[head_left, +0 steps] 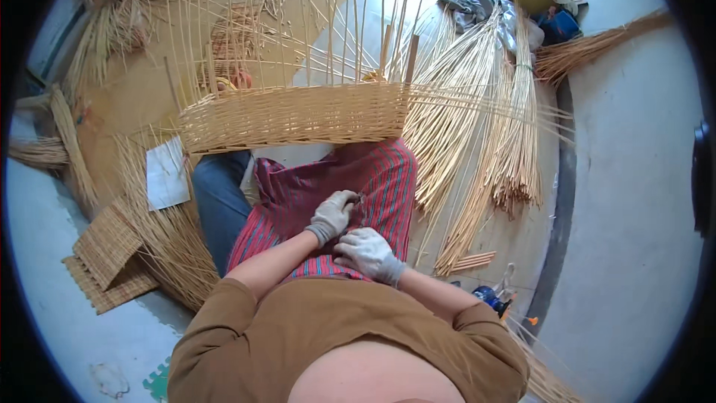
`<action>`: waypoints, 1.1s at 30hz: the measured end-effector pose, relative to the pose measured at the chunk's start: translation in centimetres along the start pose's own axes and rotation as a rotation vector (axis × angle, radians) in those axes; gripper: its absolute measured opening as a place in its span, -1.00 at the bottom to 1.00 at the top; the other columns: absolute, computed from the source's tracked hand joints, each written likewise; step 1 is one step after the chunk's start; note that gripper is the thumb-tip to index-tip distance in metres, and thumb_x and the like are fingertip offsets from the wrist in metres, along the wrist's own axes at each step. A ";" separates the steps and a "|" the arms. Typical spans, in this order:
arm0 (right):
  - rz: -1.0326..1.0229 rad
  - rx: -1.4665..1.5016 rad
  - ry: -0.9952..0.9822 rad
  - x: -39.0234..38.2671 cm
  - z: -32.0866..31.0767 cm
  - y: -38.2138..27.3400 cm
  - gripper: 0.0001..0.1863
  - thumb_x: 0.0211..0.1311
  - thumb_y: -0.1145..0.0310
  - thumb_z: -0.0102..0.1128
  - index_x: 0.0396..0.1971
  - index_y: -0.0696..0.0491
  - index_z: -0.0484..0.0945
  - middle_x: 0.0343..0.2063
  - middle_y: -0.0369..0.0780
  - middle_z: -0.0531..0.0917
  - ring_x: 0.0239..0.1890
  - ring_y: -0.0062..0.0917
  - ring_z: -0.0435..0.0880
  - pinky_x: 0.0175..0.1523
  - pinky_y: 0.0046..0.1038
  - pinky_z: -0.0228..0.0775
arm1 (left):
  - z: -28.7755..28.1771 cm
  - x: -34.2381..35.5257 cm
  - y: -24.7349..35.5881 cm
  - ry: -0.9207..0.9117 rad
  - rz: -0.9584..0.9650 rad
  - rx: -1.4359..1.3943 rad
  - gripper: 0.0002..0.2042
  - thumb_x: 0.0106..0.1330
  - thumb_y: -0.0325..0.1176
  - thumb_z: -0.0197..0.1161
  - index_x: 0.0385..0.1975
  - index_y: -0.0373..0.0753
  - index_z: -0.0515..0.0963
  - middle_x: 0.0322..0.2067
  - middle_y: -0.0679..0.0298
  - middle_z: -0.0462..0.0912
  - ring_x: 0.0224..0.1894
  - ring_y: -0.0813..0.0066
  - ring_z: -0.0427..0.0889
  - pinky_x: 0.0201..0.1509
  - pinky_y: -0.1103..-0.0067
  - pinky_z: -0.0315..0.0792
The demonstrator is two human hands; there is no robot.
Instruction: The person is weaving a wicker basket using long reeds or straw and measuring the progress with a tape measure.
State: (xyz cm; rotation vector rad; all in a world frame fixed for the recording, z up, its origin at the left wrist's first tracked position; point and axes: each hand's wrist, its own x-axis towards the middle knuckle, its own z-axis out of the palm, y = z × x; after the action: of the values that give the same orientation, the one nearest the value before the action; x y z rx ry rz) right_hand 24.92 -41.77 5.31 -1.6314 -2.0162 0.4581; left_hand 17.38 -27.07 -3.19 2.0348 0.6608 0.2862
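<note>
A long woven wicker piece, with tall upright stakes rising from its upper edge, stands across the far side of my knees. Over my lap lies a red and blue striped cloth. My left hand, in a pale work glove, is closed above the cloth. A small dark bit shows by its fingertips, too small to name. Just nearer and to the right, my right hand, also gloved, rests on the cloth with its fingers curled inward. Whatever either hand grips is hidden. Neither hand touches the wicker piece.
Large bundles of pale canes spread over the floor at the right. Woven mats and more loose strands lie at the left, near a white sheet. A blue object sits by my right elbow.
</note>
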 end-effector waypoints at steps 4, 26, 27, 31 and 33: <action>0.207 -0.007 -0.024 1.1 -0.7 -0.9 -0.69 0.10 0.03 0.27 -0.53 -0.01 0.64 -0.53 -0.15 0.67 -0.41 -0.23 0.66 -0.24 -0.20 0.47 | -2.9 -0.9 3.3 -0.008 0.041 0.064 -0.76 0.28 -0.37 0.18 -0.06 -0.14 0.55 -0.16 0.08 0.59 -0.06 0.08 0.59 0.06 0.33 0.47; 0.569 0.164 0.651 -3.1 0.3 -4.5 -0.55 0.48 0.01 -0.11 0.12 0.02 0.47 -0.11 -0.07 0.67 -0.10 -0.18 0.67 0.00 -0.24 0.47 | -5.1 -7.1 8.8 -0.263 0.279 0.140 -0.54 0.40 0.09 0.02 -0.18 -0.24 0.58 -0.23 0.00 0.65 -0.12 0.00 0.62 -0.04 0.27 0.46; 0.499 0.233 0.655 -2.5 0.2 -4.2 -0.59 0.46 0.04 -0.08 0.11 -0.04 0.48 -0.16 -0.05 0.68 -0.15 -0.10 0.66 -0.07 -0.16 0.48 | -5.1 -6.7 8.2 -0.268 0.330 0.093 -0.55 0.41 0.07 0.04 -0.15 -0.25 0.58 -0.22 0.01 0.66 -0.12 0.00 0.62 -0.03 0.28 0.46; 0.525 0.186 0.378 0.1 -2.0 -5.3 -0.56 0.44 0.04 -0.09 0.16 -0.03 0.44 -0.17 -0.03 0.66 -0.11 -0.06 0.63 -0.02 -0.16 0.45 | -7.4 -4.9 5.8 -0.398 0.126 -0.200 -0.72 0.37 -0.20 0.21 -0.16 -0.30 0.62 -0.31 0.28 0.69 -0.24 0.59 0.59 -0.16 0.55 0.46; 0.352 0.153 0.464 2.0 -3.0 -5.4 -0.59 0.41 0.05 -0.02 0.10 -0.03 0.45 -0.29 -0.02 0.68 -0.23 -0.07 0.65 -0.14 -0.12 0.46 | -8.6 -5.0 5.1 -0.318 0.007 -0.805 -0.75 0.34 -0.22 0.25 -0.21 -0.30 0.64 -0.39 0.33 0.66 -0.36 0.61 0.52 -0.27 0.58 0.42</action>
State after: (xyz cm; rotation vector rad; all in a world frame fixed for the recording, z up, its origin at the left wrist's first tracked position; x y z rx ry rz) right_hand 22.02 -41.17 11.11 -1.8019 -1.3344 0.3086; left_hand 11.11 -25.71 5.93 1.2668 0.2665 0.1826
